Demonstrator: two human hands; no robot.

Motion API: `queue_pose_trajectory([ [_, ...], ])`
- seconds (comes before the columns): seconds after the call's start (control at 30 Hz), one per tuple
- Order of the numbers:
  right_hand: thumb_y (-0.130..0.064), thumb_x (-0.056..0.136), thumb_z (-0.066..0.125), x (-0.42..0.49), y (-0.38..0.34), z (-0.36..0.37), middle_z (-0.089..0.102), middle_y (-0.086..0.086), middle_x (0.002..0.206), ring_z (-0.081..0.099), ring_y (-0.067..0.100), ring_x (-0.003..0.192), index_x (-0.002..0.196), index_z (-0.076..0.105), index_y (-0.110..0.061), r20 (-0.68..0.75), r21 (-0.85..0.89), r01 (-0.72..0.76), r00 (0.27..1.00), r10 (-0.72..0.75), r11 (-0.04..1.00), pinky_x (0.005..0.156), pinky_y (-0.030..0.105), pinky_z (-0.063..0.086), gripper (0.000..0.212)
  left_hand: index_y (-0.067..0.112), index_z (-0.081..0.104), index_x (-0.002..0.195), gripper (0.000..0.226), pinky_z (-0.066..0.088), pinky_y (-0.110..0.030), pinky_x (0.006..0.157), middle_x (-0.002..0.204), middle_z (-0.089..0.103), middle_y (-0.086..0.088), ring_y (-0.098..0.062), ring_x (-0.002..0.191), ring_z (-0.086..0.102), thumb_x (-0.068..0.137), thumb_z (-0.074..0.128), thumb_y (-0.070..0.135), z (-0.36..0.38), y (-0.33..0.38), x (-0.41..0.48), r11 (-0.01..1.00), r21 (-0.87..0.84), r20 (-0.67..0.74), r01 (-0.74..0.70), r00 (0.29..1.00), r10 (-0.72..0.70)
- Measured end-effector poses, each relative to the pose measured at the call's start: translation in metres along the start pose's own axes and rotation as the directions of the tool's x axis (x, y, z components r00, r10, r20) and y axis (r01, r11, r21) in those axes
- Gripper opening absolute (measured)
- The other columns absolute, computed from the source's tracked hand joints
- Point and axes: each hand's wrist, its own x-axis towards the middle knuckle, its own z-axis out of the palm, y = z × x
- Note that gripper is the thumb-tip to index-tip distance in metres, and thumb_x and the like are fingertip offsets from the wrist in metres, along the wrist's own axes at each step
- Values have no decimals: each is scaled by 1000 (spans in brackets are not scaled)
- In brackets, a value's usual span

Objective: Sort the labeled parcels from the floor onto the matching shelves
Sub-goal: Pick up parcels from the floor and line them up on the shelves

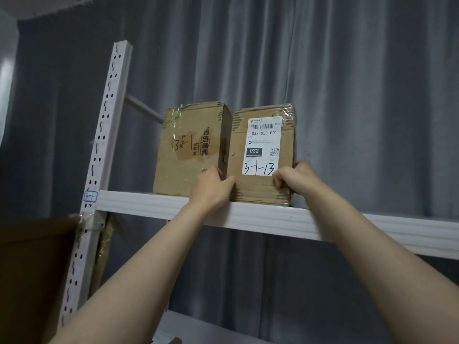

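Curtain | shelf | left hand, right hand grip parcel | box adjoining left

right parcel: white label prints "032-038-E01" and "032"; handwritten "3-1-13".
left parcel: handwritten "3", "1"; printed Chinese characters.
post tag: handwriting, too blurred to read.

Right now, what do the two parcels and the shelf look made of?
The labelled parcel: brown corrugated cardboard, matte; ribbed edges show under glossy clear tape. The left parcel: same cardboard, its printed skin torn, tape shiny. The shelf: likely white-painted metal, smooth, judging by the slotted upright.
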Motion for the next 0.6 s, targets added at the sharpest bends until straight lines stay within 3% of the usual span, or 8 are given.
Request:
queue_pose_trajectory([
  [0.13,-22,19,61,-9,-11,0,60,19,124,63,31,101,130,42,3,-9,-44,-39,999,39,998,58,27,46,116,19,60,88,22,57,-46,83,88,70,-6,-28,84,69,82,56,40,6,-6,14,1000,-2,80,-2,997,2],
  [0.23,-13,60,70,-18,-17,4,57,11,120,57,28,112,135,31,7,1,-171,-57,998,58,984,73,29,44,86,22,65,85,24,57,-43,80,87,70,-1,-25,84,67,84,56,44,13,-8,15,998,59,62,-32,998,28],
  [0.3,-8,73,71,-17,-16,6,56,9,118,55,25,109,130,35,3,7,-229,-43,999,46,973,74,29,42,68,24,66,87,24,54,-40,80,89,68,2,-23,87,63,89,54,45,17,-10,11,984,171,14,-49,999,48],
  [0.47,-36,51,65,-15,-11,7,68,4,111,64,23,95,116,64,-14,-36,-356,19,999,-34,934,74,31,54,69,24,61,84,22,51,-36,78,87,64,6,-21,85,60,90,55,45,17,-18,12,981,186,-25,-56,998,62],
  [0.6,-44,50,67,-25,-14,8,67,3,113,63,25,100,118,62,-14,-88,-415,43,992,-87,909,84,39,57,74,20,62,79,25,49,-35,72,78,63,7,-19,81,60,93,56,40,18,-20,11,984,159,-9,-85,996,87],
])
